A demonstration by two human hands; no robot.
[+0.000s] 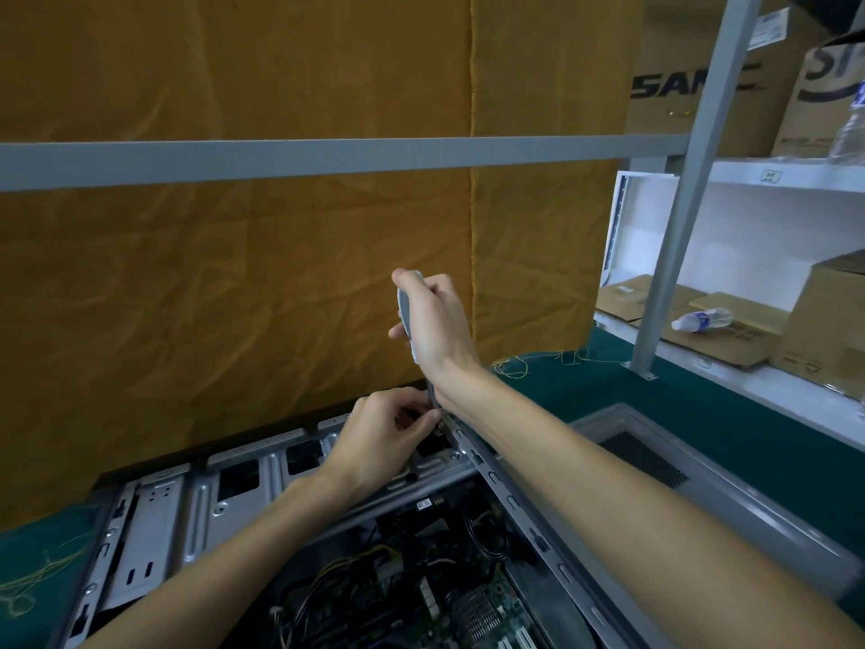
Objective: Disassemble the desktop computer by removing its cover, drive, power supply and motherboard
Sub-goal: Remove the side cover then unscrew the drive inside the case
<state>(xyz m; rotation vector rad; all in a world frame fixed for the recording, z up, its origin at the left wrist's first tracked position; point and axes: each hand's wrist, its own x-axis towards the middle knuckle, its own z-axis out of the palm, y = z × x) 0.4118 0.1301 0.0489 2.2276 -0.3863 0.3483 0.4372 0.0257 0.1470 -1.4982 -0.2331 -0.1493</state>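
The open desktop case [234, 498] lies on its side on the green bench, its grey metal drive cage facing up at the far end. Inside, the motherboard [468, 611] and a tangle of cables [355, 578] show. My right hand [437, 320] grips the grey handle of a screwdriver [405, 311] held upright, its shaft pointing down to the far corner of the drive cage. My left hand [388, 433] pinches around the screwdriver tip at that corner; the screw itself is hidden by my fingers. The removed side cover [730, 489] lies to the right of the case.
An orange cloth [234, 274] hangs behind the bench with a grey rail [327, 156] across it. White shelves at the right carry cardboard boxes [824, 320] and a plastic bottle [702, 319]. A grey post [674, 245] stands on the green mat [702, 405].
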